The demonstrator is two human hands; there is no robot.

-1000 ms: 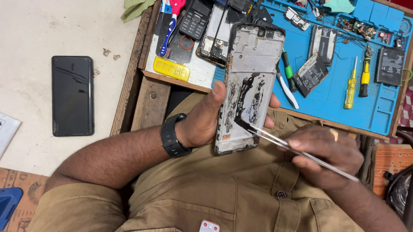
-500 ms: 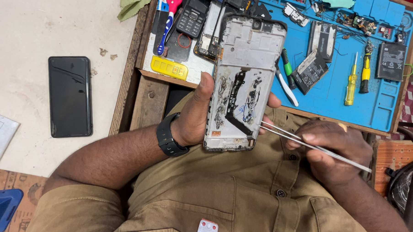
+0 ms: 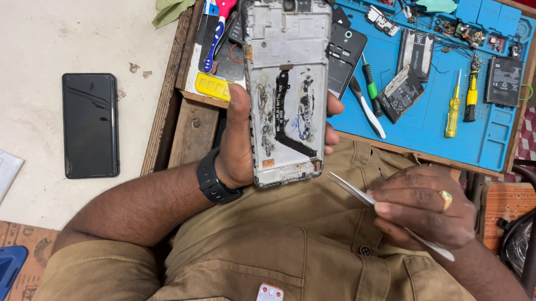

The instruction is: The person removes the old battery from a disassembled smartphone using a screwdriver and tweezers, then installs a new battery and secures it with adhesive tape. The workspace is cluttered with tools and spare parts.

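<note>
My left hand (image 3: 239,149) grips an opened phone frame (image 3: 287,86), a pale grey chassis with a black flex strip and glue residue inside, held upright over my lap. A black watch sits on that wrist. My right hand (image 3: 423,206), with a gold ring, holds thin metal tweezers (image 3: 352,192) whose tips point left, a little below and right of the frame's bottom corner and apart from it.
A blue work mat (image 3: 435,121) on a wooden tray holds screwdrivers (image 3: 453,106), black phone parts and a battery (image 3: 505,81). A black phone (image 3: 90,125) lies on the pale floor at left. A toothbrush (image 3: 216,30) and yellow piece lie by the tray's left side.
My left hand has raised the phone frame higher and turned it upright. The tweezers have pulled away from the frame's inside, down and to the right.
</note>
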